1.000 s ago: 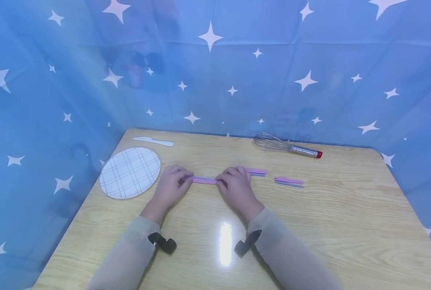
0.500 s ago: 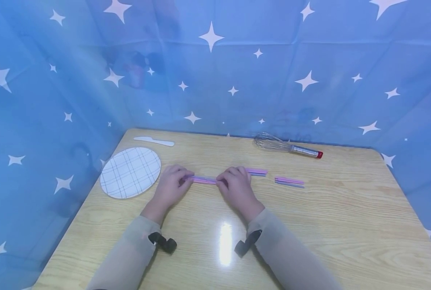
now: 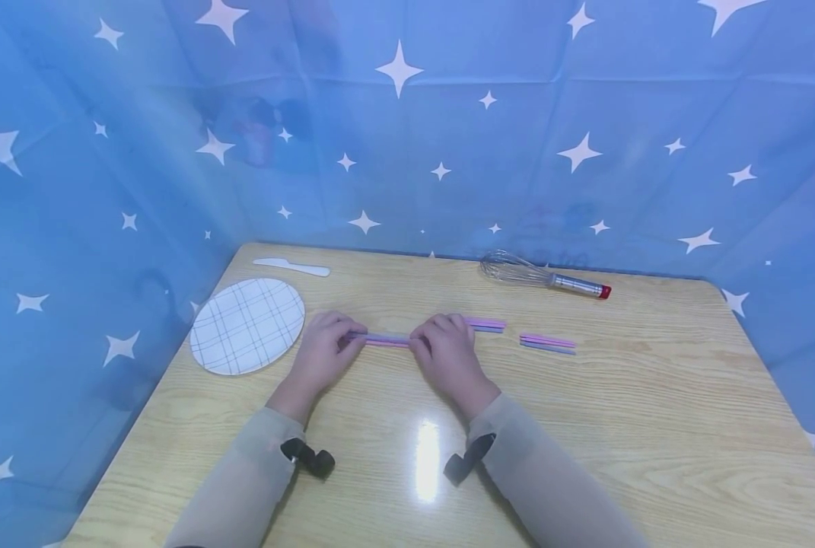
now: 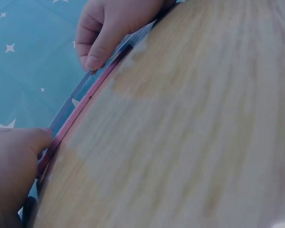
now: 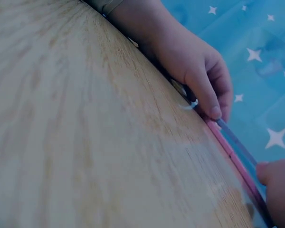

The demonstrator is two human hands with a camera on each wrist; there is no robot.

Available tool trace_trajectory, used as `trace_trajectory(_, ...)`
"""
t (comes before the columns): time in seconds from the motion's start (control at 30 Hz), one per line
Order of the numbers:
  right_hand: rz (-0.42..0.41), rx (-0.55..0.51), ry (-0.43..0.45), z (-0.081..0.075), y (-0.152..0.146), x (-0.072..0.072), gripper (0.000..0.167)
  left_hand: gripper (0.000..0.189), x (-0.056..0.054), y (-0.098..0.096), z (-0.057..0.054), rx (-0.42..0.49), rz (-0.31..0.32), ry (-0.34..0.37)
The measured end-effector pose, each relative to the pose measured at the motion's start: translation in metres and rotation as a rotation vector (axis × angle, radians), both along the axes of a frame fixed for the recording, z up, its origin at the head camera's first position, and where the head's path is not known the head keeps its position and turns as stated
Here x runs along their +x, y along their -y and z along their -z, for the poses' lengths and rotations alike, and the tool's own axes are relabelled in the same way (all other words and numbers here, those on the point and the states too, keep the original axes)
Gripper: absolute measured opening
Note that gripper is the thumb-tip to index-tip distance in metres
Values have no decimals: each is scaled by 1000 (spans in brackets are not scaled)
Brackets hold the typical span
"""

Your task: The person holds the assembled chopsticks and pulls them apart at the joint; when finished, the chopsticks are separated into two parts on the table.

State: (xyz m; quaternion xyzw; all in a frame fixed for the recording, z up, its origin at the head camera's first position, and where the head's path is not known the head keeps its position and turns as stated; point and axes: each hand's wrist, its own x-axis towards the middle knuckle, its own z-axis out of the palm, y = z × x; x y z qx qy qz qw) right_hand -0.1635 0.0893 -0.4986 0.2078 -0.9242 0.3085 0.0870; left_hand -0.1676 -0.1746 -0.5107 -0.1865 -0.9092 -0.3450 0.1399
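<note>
The left hand (image 3: 323, 346) and right hand (image 3: 447, 350) pinch a bluish stick (image 3: 388, 336) at twelve o'clock ahead, a pink stick (image 3: 388, 345) at its six; this looks like aligning, next probably needing level ends.

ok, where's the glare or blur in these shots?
Head: one bright glare patch on the table; left wrist: wood grain soft, pink stick clearer, bright spot cut off bottom right; right wrist: dim, grain smeary lower left.
</note>
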Motion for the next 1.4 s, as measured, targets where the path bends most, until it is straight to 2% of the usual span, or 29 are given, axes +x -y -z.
trace_trajectory(0.23,9,-40,3,-1,-1,-1,13,8,0,-1,-1,35,7,-49)
trace_trajectory(0.5,-4,-55,-40,1,-2,0,16,10,1,-1,-3,-2,-20,-29)
trace_trajectory(0.67,-11,-63,-88,3,-6,1,13,11,1,-3,-1,2,-6,-39)
trace_trajectory(0.8,-12,-67,-84,3,-9,2,13,11,3,-5,0,7,0,-58)
trace_trajectory(1.1,22,-83,-94,-1,-18,1,12,15,-1,-21,0,3,-15,-78)
trace_trajectory(1.4,49,-83,-101,3,-29,1,12,14,-3,-36,0,-14,-14,-85)
